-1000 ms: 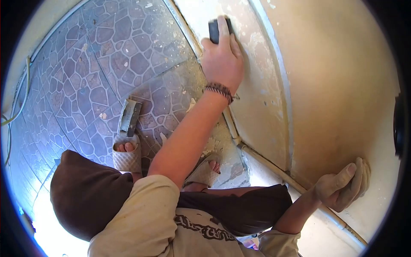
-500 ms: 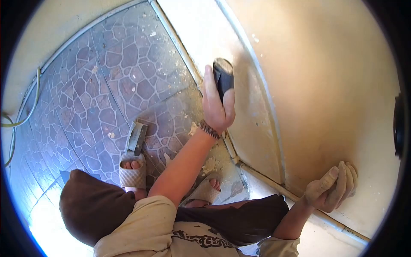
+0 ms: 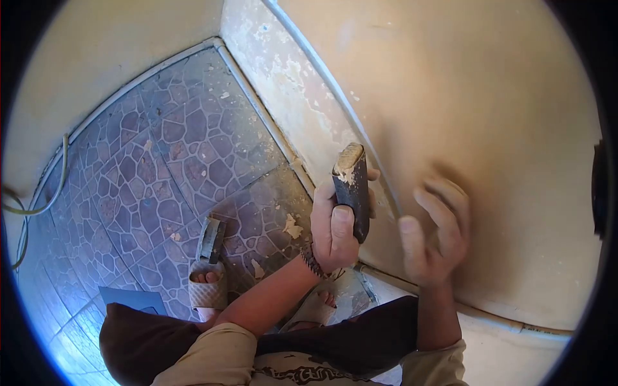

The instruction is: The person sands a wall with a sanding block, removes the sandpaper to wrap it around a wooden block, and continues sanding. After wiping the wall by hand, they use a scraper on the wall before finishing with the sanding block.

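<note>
My left hand [image 3: 333,228] is closed around a sanding block [image 3: 352,186], a block wrapped in dark sandpaper. Its far end shows a tan, crumbly face, and pale dust clings near that end. The thumb lies along the near side and fingertips curl over the far side. To the right of the block, my right hand [image 3: 440,235] is empty, its fingers bent and spread apart. It overlaps the tan wall [image 3: 515,193] in this view and casts a shadow on it.
Below a blue-grey trim strip [image 3: 322,67], the lower wall [image 3: 283,64] has patchy, peeling paint. A pipe [image 3: 257,103] follows its base. On the stone-patterned floor [image 3: 138,193] lie paint flakes [image 3: 292,226], a grey oblong piece [image 3: 211,239] by my left slipper [image 3: 207,289], and a grey sheet [image 3: 132,298]. A hose [image 3: 55,190] hangs at left.
My left hand has drawn the sanding block back toward my body and tilted it. My right hand has moved left and up from the lower right of the wall, its fingers spreading.
</note>
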A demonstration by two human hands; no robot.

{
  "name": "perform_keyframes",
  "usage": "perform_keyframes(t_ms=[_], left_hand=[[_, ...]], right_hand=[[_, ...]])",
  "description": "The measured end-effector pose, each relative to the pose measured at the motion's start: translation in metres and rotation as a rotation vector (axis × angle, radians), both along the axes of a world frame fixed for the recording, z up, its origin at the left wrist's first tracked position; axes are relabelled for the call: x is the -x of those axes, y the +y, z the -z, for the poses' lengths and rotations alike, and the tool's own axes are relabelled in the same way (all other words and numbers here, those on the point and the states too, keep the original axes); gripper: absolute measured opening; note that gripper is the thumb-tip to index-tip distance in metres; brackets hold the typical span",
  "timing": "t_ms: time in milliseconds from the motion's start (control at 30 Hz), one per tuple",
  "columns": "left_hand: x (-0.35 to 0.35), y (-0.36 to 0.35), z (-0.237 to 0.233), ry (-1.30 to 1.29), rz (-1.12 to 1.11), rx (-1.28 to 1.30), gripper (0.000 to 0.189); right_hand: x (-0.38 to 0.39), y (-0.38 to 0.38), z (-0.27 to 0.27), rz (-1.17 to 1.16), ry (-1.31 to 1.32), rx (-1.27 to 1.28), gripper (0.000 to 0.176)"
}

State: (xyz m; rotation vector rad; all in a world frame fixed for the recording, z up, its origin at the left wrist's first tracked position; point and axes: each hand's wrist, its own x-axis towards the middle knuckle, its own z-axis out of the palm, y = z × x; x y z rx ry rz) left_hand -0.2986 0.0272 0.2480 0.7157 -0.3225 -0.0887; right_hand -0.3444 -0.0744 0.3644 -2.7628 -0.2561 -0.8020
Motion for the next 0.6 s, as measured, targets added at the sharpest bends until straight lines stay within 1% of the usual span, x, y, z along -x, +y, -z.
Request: perform_keyframes(t_ms=[100,167,267,300,367,500,600], left_hand=[[0.010,0.000,-0.003,0.003,0.112,-0.030,0.069],[0.019,-0.003,-0.006,-0.037,0.138,-0.045,0.065],[0.028,-0.002,-0.015,-0.056,0.160,-0.039,0.060],[0.029,0.000,-0.018,-0.054,0.163,-0.035,0.058],[0.024,0.010,-0.012,-0.069,0.299,-0.020,0.054],[0.009,0.022,-0.003,-0.063,0.500,-0.020,0.050],[-0.003,0.030,-0.005,0.032,0.728,-0.001,0.048]], right_hand=[[-0.010,0.010,0.004,-0.011,0.037,-0.203,0.038],[-0.014,0.011,0.000,-0.026,0.042,-0.296,0.042],[-0.014,0.007,-0.001,-0.109,0.200,-0.376,0.042],[-0.018,0.004,-0.001,-0.174,0.199,-0.345,0.032],[-0.019,0.005,-0.004,-0.141,0.184,-0.349,0.026],[-0.022,0.005,-0.004,-0.088,0.121,-0.305,0.017],[-0.015,-0.007,0.007,0.097,0.183,-0.307,0.012]])
